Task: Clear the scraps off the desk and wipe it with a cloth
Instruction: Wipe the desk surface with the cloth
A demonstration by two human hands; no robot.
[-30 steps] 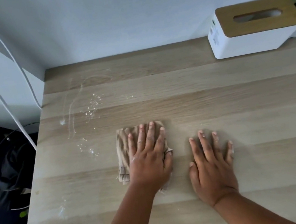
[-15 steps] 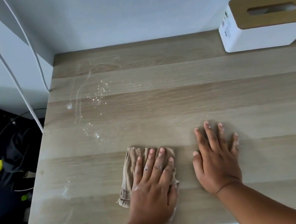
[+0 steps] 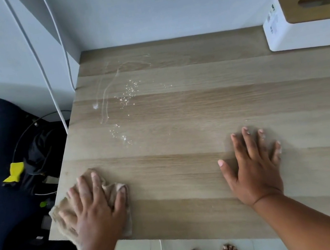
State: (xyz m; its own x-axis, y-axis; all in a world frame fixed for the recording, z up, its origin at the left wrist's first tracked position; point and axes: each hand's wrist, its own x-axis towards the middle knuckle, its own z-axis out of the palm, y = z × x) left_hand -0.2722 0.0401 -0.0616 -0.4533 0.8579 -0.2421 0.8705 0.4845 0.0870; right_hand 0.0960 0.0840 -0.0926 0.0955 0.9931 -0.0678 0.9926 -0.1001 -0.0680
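Tissue box (image 3: pixel 306 34) on desk (image 3: pixel 200 109), far right

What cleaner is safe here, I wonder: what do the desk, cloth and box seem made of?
Desk: pale wood-grain bands, matte with a slight sheen, probably laminate or veneer; solid wood cannot be ruled out.
Cloth: beige, fuzzy and crumpled, likely terry or microfibre.
Box: smooth white body, probably plastic; its slotted lid looks like wood or bamboo.
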